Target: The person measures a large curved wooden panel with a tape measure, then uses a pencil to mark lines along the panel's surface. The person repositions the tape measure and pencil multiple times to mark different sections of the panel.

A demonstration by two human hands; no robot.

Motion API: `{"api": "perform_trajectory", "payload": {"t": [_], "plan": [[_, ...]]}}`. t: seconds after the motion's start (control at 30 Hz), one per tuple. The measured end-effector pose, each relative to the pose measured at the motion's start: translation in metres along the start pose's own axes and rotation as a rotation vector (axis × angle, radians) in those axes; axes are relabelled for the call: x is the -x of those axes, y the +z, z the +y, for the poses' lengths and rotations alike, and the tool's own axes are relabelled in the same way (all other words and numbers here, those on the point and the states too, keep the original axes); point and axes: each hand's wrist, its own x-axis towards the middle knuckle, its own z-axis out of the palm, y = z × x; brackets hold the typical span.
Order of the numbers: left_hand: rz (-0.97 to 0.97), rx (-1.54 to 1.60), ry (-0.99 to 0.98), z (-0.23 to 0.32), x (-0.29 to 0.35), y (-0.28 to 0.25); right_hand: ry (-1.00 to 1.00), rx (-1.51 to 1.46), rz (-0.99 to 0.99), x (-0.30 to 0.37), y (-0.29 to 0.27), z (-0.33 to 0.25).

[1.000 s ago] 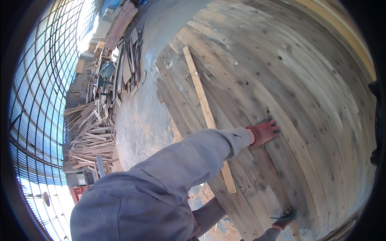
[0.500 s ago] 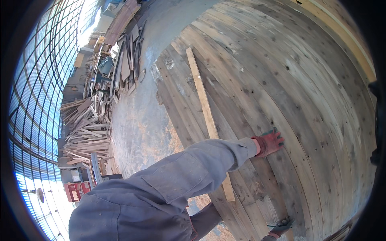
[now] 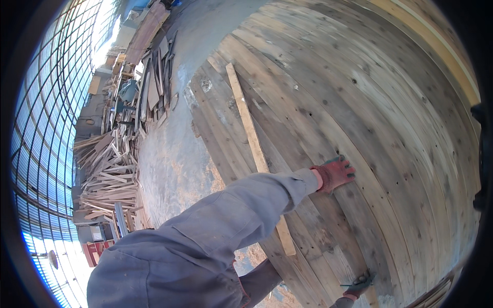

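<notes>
Red-gloved hands [image 3: 337,173] | knotty, weathered planks [image 3: 380,138] | long, flat wood strip [image 3: 249,126]

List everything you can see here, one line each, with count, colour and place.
Boards: many, grey-brown, side by side across centre and right
Loose strip: one, pale tan, lying across the boards, left part
Beam: at least one, yellowish, upper right
Floor: one, grey with tan patches, left of the boards
Scrap wood: too many to count, brown and grey, heaped at left
Grid: one, dark bars before bluish panels, far left
Red object: one, red, lower left
Left sleeve: one, grey, lower centre
Leg: one, dark, bottom centre
Left hand: one, red-and-green glove, spread on the boards
Right hand: one, reddish and dark glove, lower right, grip unclear
</notes>
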Motion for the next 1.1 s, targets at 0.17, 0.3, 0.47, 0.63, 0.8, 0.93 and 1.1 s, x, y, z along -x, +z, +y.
{"api": "perform_trajectory", "payload": {"t": [0.17, 0.3, 0.47, 0.63, 0.8, 0.93, 1.1], "plan": [[-0.015, 0.016, -0.005, -0.01, 0.004, -0.008, -0.014, 0.005, 0.021, -0.006, -0.001, 0.003], [0.003, -0.009, -0.004, -0.016, 0.007, -0.01, -0.046, 0.055, 0.027, -0.005, -0.001, 0.002], [-0.01, -0.048, -0.012, -0.022, 0.01, -0.013, -0.053, 0.027, -0.011, -0.002, -0.001, 0.001], [-0.015, -0.058, -0.007, -0.024, 0.01, -0.017, -0.045, 0.008, -0.004, -0.008, -0.003, 0.006], [-0.039, -0.085, -0.015, -0.03, 0.011, -0.021, -0.033, -0.011, 0.013, -0.015, -0.008, 0.013], [-0.042, -0.13, -0.013, -0.034, 0.013, -0.026, -0.035, -0.029, -0.048, -0.014, -0.009, 0.011], [-0.054, -0.142, -0.036, -0.032, 0.014, -0.025, -0.024, -0.065, -0.049, -0.007, -0.005, 0.007]]}}
